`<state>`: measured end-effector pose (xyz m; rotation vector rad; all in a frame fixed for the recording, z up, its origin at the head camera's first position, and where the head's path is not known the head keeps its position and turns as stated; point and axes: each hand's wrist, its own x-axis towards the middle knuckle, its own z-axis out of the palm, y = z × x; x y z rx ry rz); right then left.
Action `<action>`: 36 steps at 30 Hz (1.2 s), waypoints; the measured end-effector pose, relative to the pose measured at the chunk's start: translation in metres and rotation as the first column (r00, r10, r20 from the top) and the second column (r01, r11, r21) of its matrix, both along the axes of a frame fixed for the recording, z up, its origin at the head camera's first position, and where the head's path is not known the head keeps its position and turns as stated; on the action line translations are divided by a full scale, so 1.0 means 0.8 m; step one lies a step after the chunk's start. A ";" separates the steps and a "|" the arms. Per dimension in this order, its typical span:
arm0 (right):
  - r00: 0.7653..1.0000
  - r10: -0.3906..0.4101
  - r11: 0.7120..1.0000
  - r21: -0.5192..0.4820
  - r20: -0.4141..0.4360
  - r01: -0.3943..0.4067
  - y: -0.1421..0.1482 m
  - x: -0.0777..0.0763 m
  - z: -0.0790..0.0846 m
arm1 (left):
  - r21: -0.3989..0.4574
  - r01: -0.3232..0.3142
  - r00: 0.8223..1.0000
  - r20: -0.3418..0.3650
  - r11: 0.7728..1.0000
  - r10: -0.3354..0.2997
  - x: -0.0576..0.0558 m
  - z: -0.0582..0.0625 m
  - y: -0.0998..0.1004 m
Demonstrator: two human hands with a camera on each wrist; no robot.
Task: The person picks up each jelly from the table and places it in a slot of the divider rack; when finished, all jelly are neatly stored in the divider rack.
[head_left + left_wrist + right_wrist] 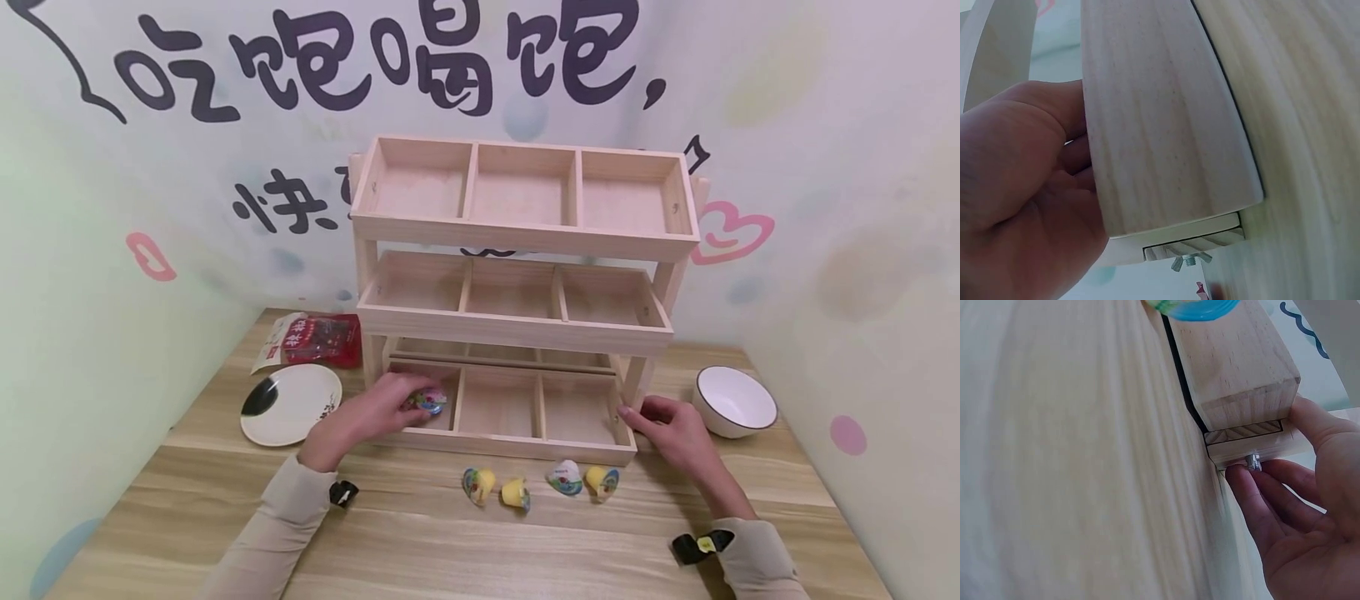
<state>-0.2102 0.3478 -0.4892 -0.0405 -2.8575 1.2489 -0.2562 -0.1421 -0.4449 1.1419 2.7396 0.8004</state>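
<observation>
A three-tier wooden shelf [525, 236] stands on the table, each tier split into three compartments. My left hand [378, 408] reaches into the bottom tier's left compartment and holds a small jelly cup [430, 401] with a printed lid. In the left wrist view, the tray's front board [1154, 119] hides the fingertips of the left hand [1029, 181]. At the bottom tier's right end, my right hand [675, 429] grips the shelf's side. In the right wrist view, the fingers of the right hand [1310, 512] bend round the lower frame beside a metal bolt [1254, 462].
Several jelly cups lie before the shelf, including a yellow one [514, 493] and one lid-up [566, 477]. On the left are a white plate [300, 408] and a red snack bag [322, 340]. A white bowl [737, 400] sits at right. Walls close in the table's back and sides.
</observation>
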 end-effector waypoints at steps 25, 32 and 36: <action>1.000 0.001 1.000 0.002 -0.002 -0.001 0.000 0.000 0.000 | -0.002 0.008 1.000 -0.004 1.000 -0.008 -0.003 -0.003 -0.009; 1.000 0.006 1.000 0.006 -0.011 -0.006 0.001 0.001 -0.001 | -0.043 -0.004 1.000 -0.022 0.999 0.003 -0.003 -0.002 -0.009; 1.000 0.006 1.000 0.003 -0.011 -0.006 0.000 0.001 0.000 | -0.039 0.003 1.000 -0.016 0.999 -0.004 -0.003 -0.001 -0.009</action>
